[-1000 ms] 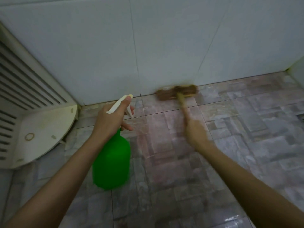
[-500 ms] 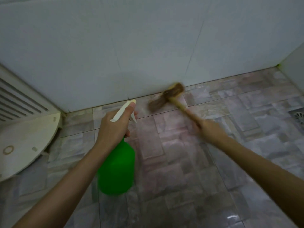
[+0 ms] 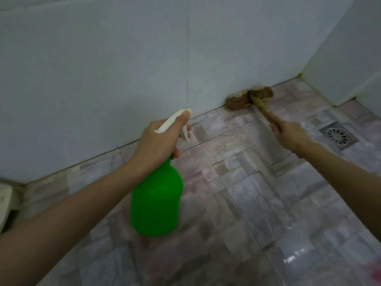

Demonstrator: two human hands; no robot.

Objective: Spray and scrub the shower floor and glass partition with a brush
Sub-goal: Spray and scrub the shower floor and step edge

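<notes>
My left hand grips the white trigger head of a green spray bottle, which hangs above the tiled shower floor, nozzle aimed at the wall base. My right hand holds the wooden handle of a brown scrub brush. The brush head presses where the floor meets the white tiled wall, to the right of the bottle. No glass partition is visible.
A metal floor drain sits at the right, just past my right hand. A second white wall forms a corner at the upper right. A white plastic object's edge shows at the far left. The floor looks wet and glossy.
The brush has slid right along the wall base toward the corner. My view has turned right, so the white corner shelf has nearly left the frame and the drain has come in.
</notes>
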